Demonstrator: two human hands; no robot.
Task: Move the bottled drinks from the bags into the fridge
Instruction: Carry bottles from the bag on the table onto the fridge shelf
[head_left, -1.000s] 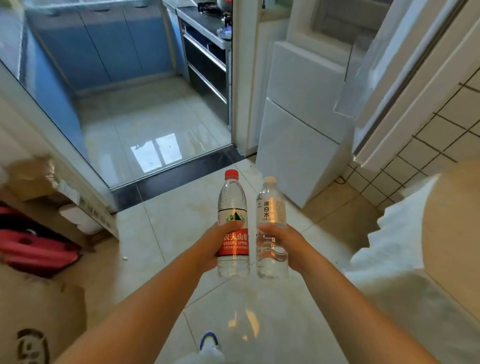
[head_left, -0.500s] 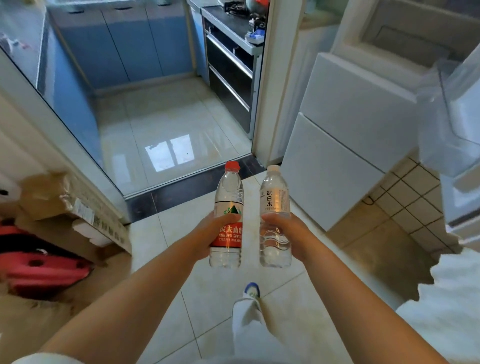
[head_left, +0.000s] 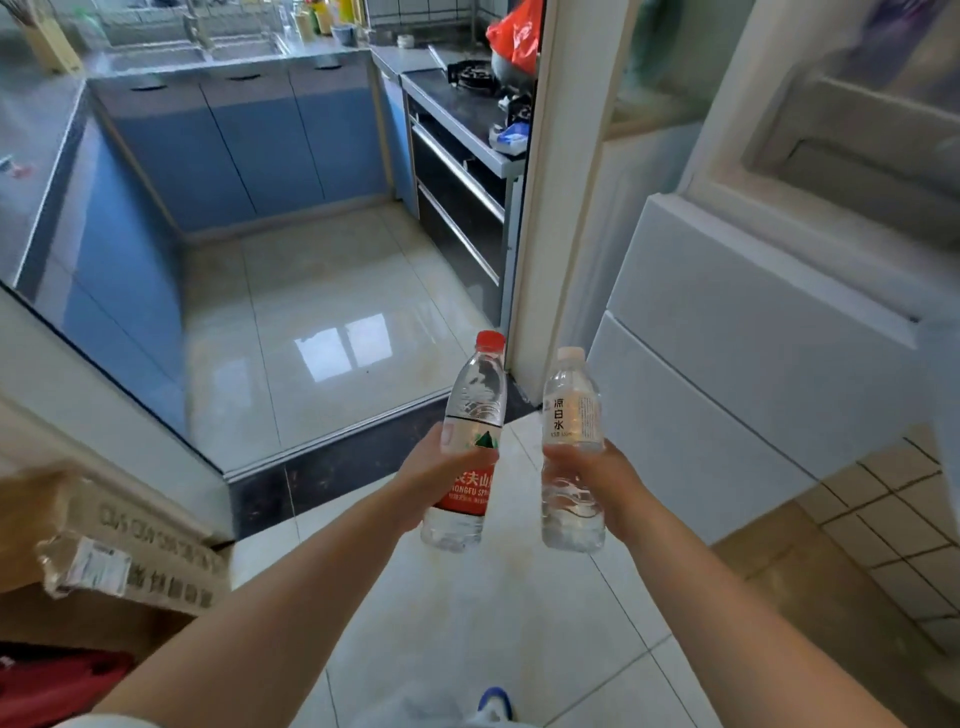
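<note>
Since the earlier frame, both bottles have drawn slightly apart and the white fridge (head_left: 753, 332) now fills more of the right side. Two bottled drinks are carried over the tiled floor (head_left: 467, 613): the left hand (head_left: 441, 478) wraps its fingers round one red-capped bottle (head_left: 467, 447), and the right hand (head_left: 592, 478) wraps round one white-capped bottle (head_left: 571, 452). Each bottle's long axis is near vertical, cap upward; the red-capped one tilts slightly right at the top.
</note>
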